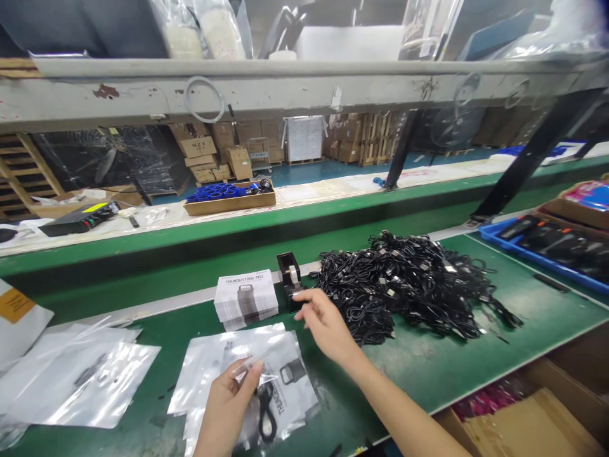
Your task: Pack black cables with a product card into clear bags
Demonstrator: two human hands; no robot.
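Note:
My left hand (232, 401) pinches the upper edge of a clear plastic bag (257, 365) between thumb and fingers. A coiled black cable (267, 412) shows at that bag, over a printed leaflet with a lantern picture (292, 373); bags lie stacked beneath. My right hand (323, 320) reaches to the front of a black tape dispenser (288, 274), index finger out and thumb apart from it. Whether a fingertip touches the tape is unclear. Left of the dispenser stands a stack of white printed leaflets (246, 298). Beside my right hand lies a large heap of black cables (404, 285).
More clear bags (90, 374) lie at the left on the green table (428, 374). A blue tray (566, 254) of black items sits at the right. A cardboard tray with blue rings (231, 200) is on the ledge behind. Open cartons (537, 419) stand at lower right.

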